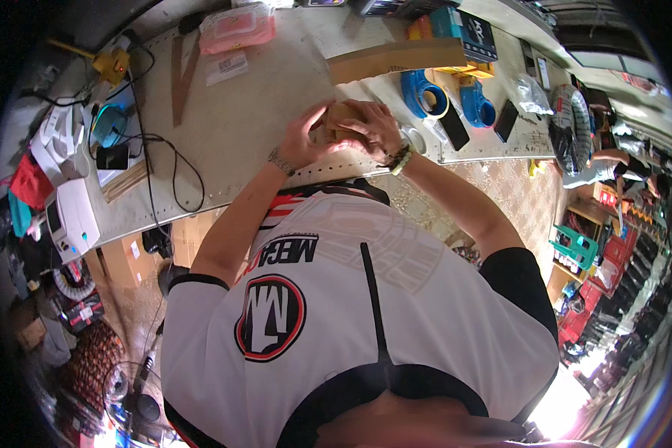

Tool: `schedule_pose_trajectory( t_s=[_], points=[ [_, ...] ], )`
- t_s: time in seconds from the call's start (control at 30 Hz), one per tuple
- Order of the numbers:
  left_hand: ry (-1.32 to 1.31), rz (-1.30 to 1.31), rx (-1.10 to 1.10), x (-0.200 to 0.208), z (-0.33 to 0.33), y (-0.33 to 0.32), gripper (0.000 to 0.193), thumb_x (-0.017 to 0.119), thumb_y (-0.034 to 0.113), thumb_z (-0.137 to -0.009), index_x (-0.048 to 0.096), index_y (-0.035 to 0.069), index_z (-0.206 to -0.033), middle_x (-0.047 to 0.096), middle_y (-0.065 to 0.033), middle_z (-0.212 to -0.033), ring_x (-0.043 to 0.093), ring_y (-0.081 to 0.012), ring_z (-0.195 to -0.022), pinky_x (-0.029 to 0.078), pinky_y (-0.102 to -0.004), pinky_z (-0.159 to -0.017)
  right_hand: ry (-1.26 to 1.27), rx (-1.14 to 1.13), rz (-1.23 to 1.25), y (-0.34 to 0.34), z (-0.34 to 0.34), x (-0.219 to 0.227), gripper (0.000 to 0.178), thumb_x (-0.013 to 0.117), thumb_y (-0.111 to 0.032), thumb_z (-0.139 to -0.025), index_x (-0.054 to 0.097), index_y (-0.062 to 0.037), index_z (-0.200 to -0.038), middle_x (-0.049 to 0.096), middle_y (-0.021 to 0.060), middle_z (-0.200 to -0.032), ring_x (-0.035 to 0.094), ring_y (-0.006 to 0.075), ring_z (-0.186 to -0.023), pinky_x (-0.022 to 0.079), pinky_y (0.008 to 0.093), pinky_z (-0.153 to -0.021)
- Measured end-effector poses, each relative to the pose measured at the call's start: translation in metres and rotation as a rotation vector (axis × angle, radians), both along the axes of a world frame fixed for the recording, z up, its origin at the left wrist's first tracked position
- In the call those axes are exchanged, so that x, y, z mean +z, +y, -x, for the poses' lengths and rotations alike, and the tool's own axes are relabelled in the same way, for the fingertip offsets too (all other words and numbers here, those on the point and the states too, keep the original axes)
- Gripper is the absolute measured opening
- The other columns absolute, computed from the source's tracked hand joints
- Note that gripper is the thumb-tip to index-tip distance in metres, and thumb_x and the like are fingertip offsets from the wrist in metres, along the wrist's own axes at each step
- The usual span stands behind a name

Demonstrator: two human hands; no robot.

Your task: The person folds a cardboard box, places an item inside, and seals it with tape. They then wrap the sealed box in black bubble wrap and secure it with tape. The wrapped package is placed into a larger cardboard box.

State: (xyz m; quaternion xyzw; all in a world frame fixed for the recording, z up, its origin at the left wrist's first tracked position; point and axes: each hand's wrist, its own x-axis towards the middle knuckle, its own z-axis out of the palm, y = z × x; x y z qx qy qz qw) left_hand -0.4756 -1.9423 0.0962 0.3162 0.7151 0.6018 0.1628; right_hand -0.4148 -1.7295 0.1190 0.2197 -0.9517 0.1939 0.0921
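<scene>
At the front edge of the workbench, a small tan, cardboard-coloured package sits between my two hands. My left hand curves around its left side, thumb and fingers bent. Over its top and right side lies my right hand, with the fingers bent onto it. Much of the package is hidden by the fingers, so its exact kind is unclear. Just beyond the hands lies a long piece of brown cardboard. To the right stand two blue tape dispensers.
Two dark phones lie right of my hands. A pink wipes pack is at the back left. Black cables trail over the left side near a white printer-like device. Another person's arm shows at far right.
</scene>
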Motion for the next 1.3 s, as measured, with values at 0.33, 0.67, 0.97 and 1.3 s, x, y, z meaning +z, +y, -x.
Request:
schedule_pose_trajectory(
  t_s=[0.33,0.67,0.97,1.3],
  points=[
    [0.378,0.053,-0.063,-0.005,0.006,0.000,0.065,0.079,0.021,-0.074,0.055,0.014,-0.134,0.045,-0.0198,-0.139,0.046,-0.0372,-0.126,0.043,-0.0445,-0.104,0.051,0.018,0.121,0.029,-0.014,-0.005,0.060,0.063,-0.056,-0.082,0.054,-0.0234,-0.131,0.042,0.0105,-0.144,0.042,0.0351,-0.129,0.034,0.0520,-0.105],
    [0.636,0.114,-0.142,0.014,0.014,0.015,0.042,0.079,0.019,-0.074,0.062,0.011,-0.111,0.050,-0.0207,-0.133,0.049,-0.0386,-0.119,0.042,-0.0467,-0.098,0.030,-0.077,0.187,0.021,-0.028,-0.014,0.048,0.067,-0.039,-0.085,0.058,-0.0201,-0.129,0.044,0.0116,-0.142,0.043,0.0370,-0.127,0.036,0.0523,-0.106],
    [0.666,0.038,-0.100,0.009,0.005,0.022,0.034,0.080,0.015,-0.071,0.063,0.008,-0.100,0.056,-0.0117,-0.133,0.051,-0.0375,-0.115,0.045,-0.0461,-0.097,0.056,-0.990,-0.044,0.092,-0.018,-0.076,0.091,0.075,-0.043,-0.075,0.033,0.0029,-0.141,0.052,0.0193,-0.124,0.050,0.0344,-0.113,0.040,0.0466,-0.098],
    [0.728,0.038,-0.109,0.021,0.004,0.025,0.034,0.079,0.015,-0.071,0.064,0.009,-0.100,0.052,-0.0116,-0.138,0.049,-0.0359,-0.116,0.041,-0.0466,-0.099,-0.513,-1.146,0.113,0.141,-0.003,-0.028,0.061,0.063,-0.055,-0.079,0.063,0.0012,-0.103,0.069,0.0213,-0.086,0.068,0.0370,-0.085,0.052,0.0453,-0.078]
  ],
)
